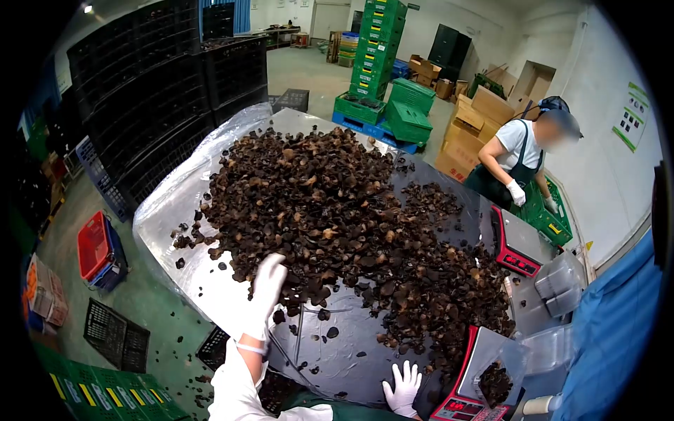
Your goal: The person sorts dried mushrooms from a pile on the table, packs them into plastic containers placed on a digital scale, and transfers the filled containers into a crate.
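A large heap of dark brown wood ear mushrooms (309, 196) is spread over the metal table (179, 228). My left hand (267, 284), in a white glove, reaches to the heap's near left edge with its fingers stretched out, holding nothing that I can see. My right hand (402, 389), also gloved, rests at the table's near edge with fingers spread and nothing in it. Just right of it stands a red scale (456, 407) bearing a clear plastic box (511, 358) with some mushrooms inside.
A second red scale (516, 242) stands at the table's right side. Clear plastic boxes (562, 281) are stacked beside it. Beyond, a co-worker (516, 151) bends over a green crate (551, 221). Black crates (140, 91) tower at the left; a red basket (95, 245) sits on the floor.
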Demonstrator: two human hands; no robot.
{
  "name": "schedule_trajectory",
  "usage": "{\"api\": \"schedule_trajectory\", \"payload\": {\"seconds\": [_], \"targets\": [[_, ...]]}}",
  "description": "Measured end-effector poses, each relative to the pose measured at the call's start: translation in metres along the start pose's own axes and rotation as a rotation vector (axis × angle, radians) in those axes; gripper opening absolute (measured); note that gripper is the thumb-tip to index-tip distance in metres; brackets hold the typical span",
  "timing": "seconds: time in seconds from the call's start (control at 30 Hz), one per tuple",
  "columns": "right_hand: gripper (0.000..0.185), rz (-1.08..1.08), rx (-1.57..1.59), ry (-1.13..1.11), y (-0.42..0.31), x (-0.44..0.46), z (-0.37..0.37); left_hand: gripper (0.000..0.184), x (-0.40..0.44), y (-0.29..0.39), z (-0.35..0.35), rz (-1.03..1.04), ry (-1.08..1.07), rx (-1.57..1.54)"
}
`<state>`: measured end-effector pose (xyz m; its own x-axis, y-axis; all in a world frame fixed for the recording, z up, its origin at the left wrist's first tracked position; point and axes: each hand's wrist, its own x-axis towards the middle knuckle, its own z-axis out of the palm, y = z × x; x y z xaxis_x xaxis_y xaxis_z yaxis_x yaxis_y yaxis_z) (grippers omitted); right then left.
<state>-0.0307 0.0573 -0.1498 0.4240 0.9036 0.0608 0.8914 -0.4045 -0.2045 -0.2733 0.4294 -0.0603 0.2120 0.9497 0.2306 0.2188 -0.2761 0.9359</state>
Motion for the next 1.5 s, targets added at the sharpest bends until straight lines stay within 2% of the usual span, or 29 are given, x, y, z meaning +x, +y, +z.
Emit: {"api": "schedule_trajectory", "payload": {"seconds": [0.07,0.13,0.2,0.27,0.37,0.43,0.53,0.6,0.7,0.77,0.8,0.87,0.93,0.97,1.0,1.03,1.1,1.17,1.2,1.27,1.3,1.33,1.37,1.4,1.43,1.47,1.5], "targets": [[0.067,-0.004,-0.002,-0.024,-0.003,0.004,-0.006,0.038,0.009,0.026,-0.036,-0.157,0.341,0.558],[0.072,-0.048,0.225,-0.039,-0.004,0.021,-0.022,0.046,0.022,-0.013,-0.057,-0.286,0.519,0.551],[0.079,-0.081,0.283,-0.018,-0.013,0.052,-0.049,0.052,0.042,-0.088,-0.066,-0.243,0.632,0.545],[0.081,-0.095,0.352,0.034,-0.021,0.099,-0.068,0.055,0.053,-0.126,-0.067,-0.217,0.715,0.651],[0.091,-0.166,0.405,0.065,-0.043,0.185,-0.089,0.056,0.067,-0.145,-0.063,-0.179,0.750,0.657],[0.101,-0.264,0.357,0.061,-0.063,0.243,-0.097,0.055,0.076,-0.153,-0.054,-0.295,0.582,0.698],[0.110,-0.445,0.325,0.061,-0.101,0.325,-0.085,0.053,0.074,-0.146,-0.041,-0.192,0.529,0.432],[0.109,-0.634,0.210,0.156,-0.132,0.378,-0.070,0.053,0.070,-0.134,-0.035,-0.202,0.450,0.643],[0.108,-0.728,0.162,0.194,-0.179,0.436,-0.059,0.054,0.075,-0.092,-0.018,-0.198,0.436,0.884],[0.112,-0.628,0.046,0.166,-0.207,0.453,-0.046,0.056,0.090,-0.116,-0.002,-0.116,0.418,0.193],[0.115,-0.599,0.017,0.166,-0.217,0.460,-0.035,0.054,0.095,-0.116,0.008,-0.080,0.421,0.029],[0.122,-0.592,0.257,-0.072,-0.230,0.470,-0.016,0.052,0.098,-0.116,0.024,-0.081,0.419,0.072],[0.126,-0.557,0.236,-0.281,-0.239,0.464,-0.018,0.050,0.099,-0.130,0.030,-0.081,0.383,0.108],[0.125,-0.580,0.224,-0.240,-0.236,0.462,-0.014,0.049,0.098,-0.118,0.037,-0.124,0.402,0.064],[0.124,-0.620,0.278,-0.252,-0.230,0.462,-0.011,0.050,0.095,-0.148,0.040,-0.209,0.448,0.044],[0.122,-0.648,0.271,-0.269,-0.224,0.458,-0.014,0.048,0.086,-0.156,0.041,-0.247,0.434,0.163],[0.120,-0.681,0.246,-0.318,-0.213,0.453,-0.014,0.041,0.078,-0.145,0.045,-0.197,0.294,0.656],[0.118,-0.701,0.273,-0.324,-0.204,0.446,-0.010,0.037,0.066,-0.105,0.045,0.020,0.108,1.400],[0.117,-0.700,0.294,-0.333,-0.201,0.444,-0.009,0.041,0.065,-0.120,0.052,-0.063,0.159,1.211],[0.110,-0.736,0.369,-0.304,-0.190,0.431,-0.016,0.042,0.056,-0.099,0.057,-0.017,0.097,1.236],[0.106,-0.764,0.387,-0.275,-0.184,0.426,-0.017,0.041,0.051,-0.101,0.058,0.072,0.116,1.258],[0.103,-0.796,0.422,-0.257,-0.178,0.420,-0.018,0.034,0.048,-0.093,0.060,0.037,0.068,1.181],[0.101,-0.816,0.430,-0.239,-0.172,0.414,-0.021,0.034,0.048,-0.070,0.069,-0.096,0.177,0.682],[0.098,-0.835,0.443,-0.227,-0.165,0.411,-0.023,0.041,0.047,-0.047,0.077,-0.109,0.236,0.464],[0.096,-0.819,0.445,-0.214,-0.158,0.407,-0.025,0.040,0.045,-0.017,0.082,-0.208,0.151,0.701],[0.094,-0.800,0.439,-0.195,-0.152,0.401,-0.027,0.041,0.043,-0.001,0.091,-0.137,0.112,0.422],[0.093,-0.777,0.486,-0.198,-0.145,0.392,-0.029,0.043,0.036,-0.016,0.106,-0.130,0.132,0.043]]}}
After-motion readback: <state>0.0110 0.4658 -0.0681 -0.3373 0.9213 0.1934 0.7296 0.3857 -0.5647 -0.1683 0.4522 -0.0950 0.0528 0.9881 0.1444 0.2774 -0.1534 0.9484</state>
